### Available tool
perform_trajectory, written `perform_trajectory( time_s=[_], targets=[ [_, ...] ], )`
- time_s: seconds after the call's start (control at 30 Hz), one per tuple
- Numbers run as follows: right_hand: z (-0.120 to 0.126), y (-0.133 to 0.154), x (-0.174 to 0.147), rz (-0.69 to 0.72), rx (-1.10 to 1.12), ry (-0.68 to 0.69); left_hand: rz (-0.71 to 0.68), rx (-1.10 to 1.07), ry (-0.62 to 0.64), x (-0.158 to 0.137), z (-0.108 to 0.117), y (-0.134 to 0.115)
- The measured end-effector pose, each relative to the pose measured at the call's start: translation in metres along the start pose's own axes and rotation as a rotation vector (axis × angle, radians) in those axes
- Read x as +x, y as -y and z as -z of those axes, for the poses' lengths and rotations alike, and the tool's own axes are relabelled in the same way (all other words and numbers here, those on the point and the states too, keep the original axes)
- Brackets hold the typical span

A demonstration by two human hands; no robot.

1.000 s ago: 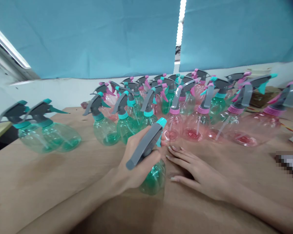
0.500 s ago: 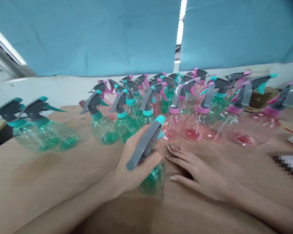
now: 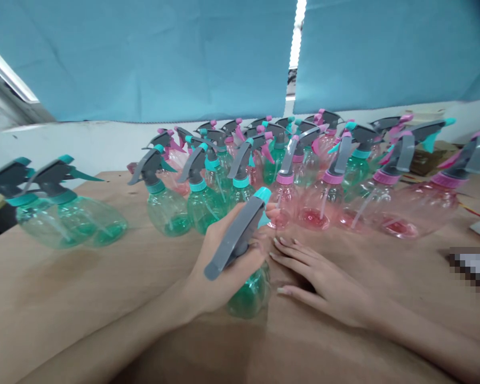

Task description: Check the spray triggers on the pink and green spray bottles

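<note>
I find only a slight view shift: left hand (image 3: pixel 228 282) still closed round the translucent green plastic spray bottle (image 3: pixel 248 301), lower centre; right hand (image 3: pixel 322 274) flat, empty. Handling appears unadvanced.

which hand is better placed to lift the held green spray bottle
Probably the left hand: it grips the green spray bottle below its grey head, while the right hand lies palm down on the table.

no lettering or numbers can be read
</note>
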State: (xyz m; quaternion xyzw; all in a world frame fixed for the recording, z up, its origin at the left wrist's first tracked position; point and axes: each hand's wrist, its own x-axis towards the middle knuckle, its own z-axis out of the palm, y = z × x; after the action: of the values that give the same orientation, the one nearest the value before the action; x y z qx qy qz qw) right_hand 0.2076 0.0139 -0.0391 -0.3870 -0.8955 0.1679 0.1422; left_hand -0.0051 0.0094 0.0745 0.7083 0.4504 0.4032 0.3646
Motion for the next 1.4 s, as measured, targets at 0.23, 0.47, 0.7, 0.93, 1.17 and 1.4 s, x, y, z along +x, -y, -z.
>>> perform_trajectory(
  time_s=[0.23,0.47,0.7,0.93,1.17,1.4],
  targets=[
    [0.0016,0.0015,-0.0002,0.006,0.047,-0.037,-0.001,-0.055,0.024,0.0005,0.0008,-0.0020],
    [0.0016,0.0020,-0.0006,-0.002,0.038,-0.025,0.014,-0.020,0.009,-0.0007,0.0004,0.0005],
    [0.0019,0.0025,-0.0002,-0.003,0.033,-0.022,0.017,-0.030,0.031,-0.0014,0.0019,0.0010],
    [0.0018,0.0021,-0.0006,0.004,0.052,-0.035,0.018,-0.045,0.027,-0.0005,0.0008,0.0002],
    [0.0020,0.0026,-0.0006,0.010,0.064,-0.056,0.029,-0.034,0.039,-0.0005,0.0014,0.0005],
    [0.0021,0.0022,-0.0001,0.001,0.047,-0.030,0.032,-0.074,0.048,-0.0015,0.0021,-0.0006]
  ],
)
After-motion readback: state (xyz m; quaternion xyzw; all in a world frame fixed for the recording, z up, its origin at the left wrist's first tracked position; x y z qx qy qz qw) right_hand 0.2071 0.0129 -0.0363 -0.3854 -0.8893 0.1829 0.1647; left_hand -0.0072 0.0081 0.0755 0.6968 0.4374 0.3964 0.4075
